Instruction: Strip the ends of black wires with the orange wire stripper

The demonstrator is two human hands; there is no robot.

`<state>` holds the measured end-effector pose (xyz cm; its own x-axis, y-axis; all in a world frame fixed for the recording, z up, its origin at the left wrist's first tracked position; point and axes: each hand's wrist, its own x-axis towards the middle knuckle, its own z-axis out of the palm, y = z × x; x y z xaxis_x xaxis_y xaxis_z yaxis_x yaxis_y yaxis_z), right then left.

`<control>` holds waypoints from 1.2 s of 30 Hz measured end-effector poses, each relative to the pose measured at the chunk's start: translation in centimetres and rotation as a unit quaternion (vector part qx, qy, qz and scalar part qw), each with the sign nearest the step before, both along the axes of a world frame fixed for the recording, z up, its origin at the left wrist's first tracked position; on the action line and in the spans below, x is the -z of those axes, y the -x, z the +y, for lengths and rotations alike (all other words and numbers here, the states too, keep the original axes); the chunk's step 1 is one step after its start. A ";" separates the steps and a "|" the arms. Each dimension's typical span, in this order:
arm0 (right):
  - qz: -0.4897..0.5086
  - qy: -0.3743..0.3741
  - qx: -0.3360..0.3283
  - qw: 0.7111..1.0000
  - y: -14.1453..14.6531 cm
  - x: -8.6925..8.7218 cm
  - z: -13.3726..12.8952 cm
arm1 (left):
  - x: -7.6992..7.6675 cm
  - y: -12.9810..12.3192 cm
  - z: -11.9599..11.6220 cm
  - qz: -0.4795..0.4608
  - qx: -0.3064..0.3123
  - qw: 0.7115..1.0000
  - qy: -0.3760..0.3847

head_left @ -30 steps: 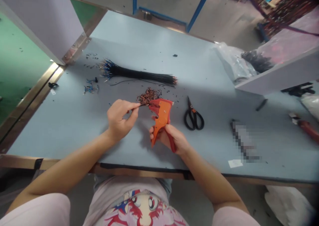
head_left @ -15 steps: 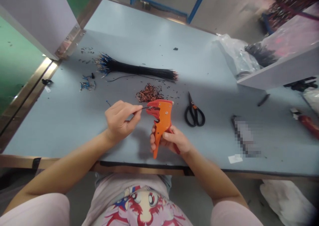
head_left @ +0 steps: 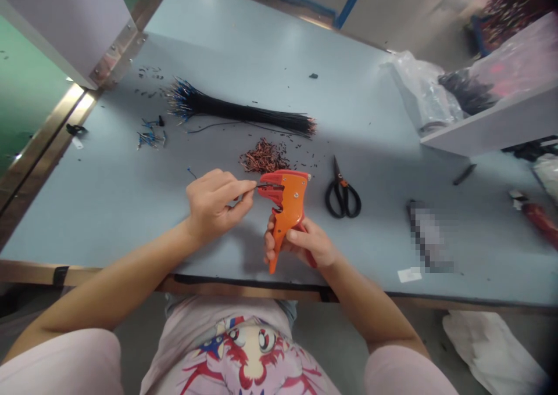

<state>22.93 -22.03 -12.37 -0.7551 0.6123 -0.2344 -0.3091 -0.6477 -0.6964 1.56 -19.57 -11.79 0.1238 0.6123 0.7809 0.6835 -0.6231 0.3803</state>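
Pale blue-grey counter point(head_left: 104, 215) spreads ahead in a workshop, with both bare hands working just beyond its near edge. The left hand point(head_left: 213, 206) pinches a thin dark wire point(head_left: 249, 188) between narrowly closed fingers point(head_left: 238, 187), its tip reaching into the red mouth of an orange-and-red plastic automatic wire stripper point(head_left: 290, 206). The right hand point(head_left: 305, 245) wraps around the lower grip, its fingers point(head_left: 303, 238) curled firmly on the handle, and holds the tool slightly tilted above the counter, touching nothing else. The stripper looks intact, its orange body clean, with a small metal rivet on its side.

At 12 o'clock from the stripper, just beyond it, lies a loose heap of copper-coloured wire bits point(head_left: 264, 157), with small dark scraps scattered around it. Black-handled scissors point(head_left: 343, 200) lie closed at 3 o'clock. Farther out at 11 o'clock stretches a long bundle of black wires point(head_left: 239, 113), blue at one end and reddish at the other. A small cluster of blue-tipped wires point(head_left: 150, 139) lies at 10 o'clock.

Judging by how things lie, a fair amount seems done, given the size of the copper-coloured heap, yet the thick bundle suggests much is left. At 1 o'clock, near the far edge, sits a clear plastic bag point(head_left: 425, 90).
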 end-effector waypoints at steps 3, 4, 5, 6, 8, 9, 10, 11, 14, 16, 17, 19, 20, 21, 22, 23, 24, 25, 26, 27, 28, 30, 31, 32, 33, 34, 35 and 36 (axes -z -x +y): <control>-0.010 -0.002 -0.002 1.000 0.1 0.0 0.0 | -0.1 0.0 0.0 0.005 0.003 1.000 0.001; -0.014 -0.002 -0.002 1.000 0.1 0.0 0.0 | -0.1 0.0 0.0 0.005 0.003 1.000 0.002; -0.017 -0.002 -0.001 1.000 0.1 0.0 -0.1 | -0.1 0.0 0.0 0.005 0.003 1.000 0.001; -0.021 -0.001 0.000 1.000 0.0 0.1 -0.1 | -0.2 0.0 -0.1 0.004 0.003 1.000 -0.001; -0.028 0.001 0.003 1.000 0.0 0.2 -0.1 | -0.2 0.0 -0.1 0.003 0.002 1.000 -0.003; -0.032 0.001 0.004 0.999 -0.1 0.2 -0.1 | -0.3 0.0 -0.1 0.003 0.001 1.000 -0.003; -0.037 0.001 0.006 0.999 -0.1 0.2 -0.1 | -0.3 0.0 0.0 0.005 0.000 1.000 -0.001; -0.044 -0.001 0.006 0.999 -0.1 0.2 -0.1 | -0.3 0.0 0.0 0.007 -0.002 1.000 0.001; -0.056 -0.011 0.005 0.998 -0.2 0.1 0.0 | -0.3 0.0 0.0 0.008 0.001 1.000 0.010; -0.058 -0.014 0.002 0.998 -0.3 0.1 0.0 | -0.4 0.0 0.1 0.007 0.009 1.000 0.016; -0.057 -0.014 0.001 0.998 -0.3 0.0 0.1 | -0.4 0.0 0.1 0.007 0.013 1.000 0.018; -0.056 -0.018 -0.001 0.998 -0.3 0.0 0.1 | -0.4 0.0 0.1 0.006 0.020 1.000 0.023; -0.056 -0.021 -0.002 0.998 -0.3 0.0 0.1 | -0.4 0.0 0.1 0.006 0.022 0.999 0.025; -0.058 -0.025 -0.004 0.998 -0.4 0.0 0.1 | -0.4 0.0 0.1 0.007 0.023 0.999 0.025; -0.062 -0.028 -0.005 0.998 -0.4 0.0 0.1 | -0.4 0.0 0.2 0.007 0.025 0.999 0.026; -0.066 -0.031 -0.007 0.997 -0.4 0.0 0.1 | -0.4 0.1 0.2 0.008 0.026 0.999 0.027; -0.068 -0.033 -0.009 0.997 -0.4 0.1 0.2 | -0.3 0.1 0.2 0.009 0.028 0.999 0.028; -0.069 -0.034 -0.010 0.997 -0.4 0.1 0.2 | -0.3 0.1 0.2 0.010 0.029 0.999 0.029; -0.067 -0.036 -0.010 0.997 -0.4 0.1 0.2 | -0.3 0.1 0.2 0.011 0.029 0.999 0.030; -0.065 -0.036 -0.010 0.997 -0.4 0.1 0.2 | -0.2 0.1 0.2 0.013 0.028 0.999 0.031; -0.062 -0.035 -0.010 0.997 -0.4 0.1 0.2 | -0.2 0.1 0.2 0.015 0.026 0.999 0.031; -0.059 -0.033 -0.008 0.998 -0.4 0.1 0.2 | -0.2 0.1 0.2 0.019 0.021 0.999 0.032; -0.058 -0.032 -0.007 0.998 -0.4 0.1 0.2 | -0.3 0.1 0.2 0.020 0.019 0.999 0.034; -0.057 -0.031 -0.007 0.998 -0.4 0.1 0.2 | -0.3 0.1 0.2 0.021 0.018 0.999 0.035; -0.055 -0.029 -0.007 0.998 -0.4 0.1 0.2 | -0.3 0.1 0.2 0.020 0.019 0.999 0.035; -0.054 -0.028 -0.007 0.998 -0.4 0.1 0.1 | -0.4 0.1 0.2 0.018 0.021 0.999 0.034; -0.053 -0.026 -0.008 0.998 -0.4 0.1 0.1 | -0.4 0.1 0.2 0.016 0.024 0.999 0.031; -0.053 -0.026 -0.009 0.998 -0.5 0.1 0.1 | -0.5 0.1 0.2 0.014 0.027 0.999 0.028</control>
<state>23.38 -21.89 -12.44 -0.7389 0.6117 -0.2824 -0.2200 -0.6152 -0.7571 1.49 -19.40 -11.29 0.1792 0.6460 0.7420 0.6596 -0.6385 0.3965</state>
